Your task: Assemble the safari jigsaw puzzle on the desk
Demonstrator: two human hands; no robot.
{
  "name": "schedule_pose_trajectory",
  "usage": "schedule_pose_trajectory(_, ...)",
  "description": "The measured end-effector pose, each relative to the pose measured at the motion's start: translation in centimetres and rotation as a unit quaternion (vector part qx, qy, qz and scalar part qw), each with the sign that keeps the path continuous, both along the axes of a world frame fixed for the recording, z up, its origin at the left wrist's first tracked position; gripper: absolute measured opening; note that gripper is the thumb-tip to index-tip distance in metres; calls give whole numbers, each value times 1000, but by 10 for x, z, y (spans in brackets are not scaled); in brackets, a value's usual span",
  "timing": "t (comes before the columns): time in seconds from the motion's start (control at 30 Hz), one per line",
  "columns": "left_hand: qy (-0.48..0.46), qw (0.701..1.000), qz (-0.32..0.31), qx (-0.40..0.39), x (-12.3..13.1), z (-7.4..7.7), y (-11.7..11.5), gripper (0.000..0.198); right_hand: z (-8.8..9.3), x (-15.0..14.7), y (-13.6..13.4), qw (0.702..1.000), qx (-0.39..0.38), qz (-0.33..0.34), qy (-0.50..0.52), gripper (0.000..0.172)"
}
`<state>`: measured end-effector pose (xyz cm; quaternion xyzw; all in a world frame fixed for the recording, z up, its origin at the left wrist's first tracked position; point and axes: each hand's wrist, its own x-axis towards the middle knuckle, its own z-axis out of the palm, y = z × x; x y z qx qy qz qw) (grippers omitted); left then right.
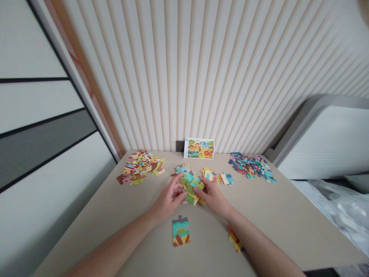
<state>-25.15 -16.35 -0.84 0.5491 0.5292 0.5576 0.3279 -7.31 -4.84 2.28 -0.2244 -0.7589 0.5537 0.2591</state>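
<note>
A stack of green-and-teal cardboard jigsaw pieces (190, 186) sits near the middle of a beige table top (276, 219), between the person's two hands. The left hand (173, 195) and the right hand (211, 197) close on it from either side, their fingers curled and pressed inward, not spread. The stack seems to be held together for handling; the fingers hide exactly which pieces they pinch, and the stack's count cannot be told.

Just behind it lies a small heap of blue-and-tan pieces (182, 168). To its right, a loose row of roughly three yellow-and-blue pieces (216, 176) sits apart. Nearer the person, one teal, green and orange piece (181, 231) lies alone, and one yellow-orange piece (235, 239) lies beside the right forearm, partly hidden.

Farther out are two large heaps, apparently grouped by colour: pink, red and yellow pieces (141, 167) on the left, blue, teal and purple pieces (252, 167) on the right. Between them, one colourful picture card (198, 148) stands at the back edge against a ribbed cream wall (173, 77), facing the person, as if placed for easy reference.
</note>
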Motion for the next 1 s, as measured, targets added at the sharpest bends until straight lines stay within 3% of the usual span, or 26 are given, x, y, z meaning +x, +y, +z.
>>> schedule_pose_trajectory(0.1,150,986,45,50,-7,3,1,61,10,8,19,998,9,-61,4,37)
schedule_pose_trajectory(0.2,334,936,72,80,-16,8,3,48,19,28,55,984,52,-171,-18,42)
schedule_pose_trajectory(0.3,434,891,108,80,-24,9,9,44,20,56,94,942,133,-301,-61,41)
schedule_pose_trajectory(0.37,462,873,139,76,-28,8,14,48,17,73,115,918,165,-342,-116,42)
schedule_pose_trajectory(0.5,501,849,157,63,-32,7,28,54,0,89,138,924,164,-294,-183,49)
schedule_pose_trajectory(0.73,540,838,75,-16,-50,8,64,50,-24,81,141,890,295,-231,-262,39)
schedule_pose_trajectory(0.87,537,842,46,-39,-60,2,80,46,-24,79,136,892,286,-191,-294,37)
schedule_pose_trajectory(1.0,538,839,67,-45,-70,-3,89,46,-20,75,130,921,231,-172,-262,40)
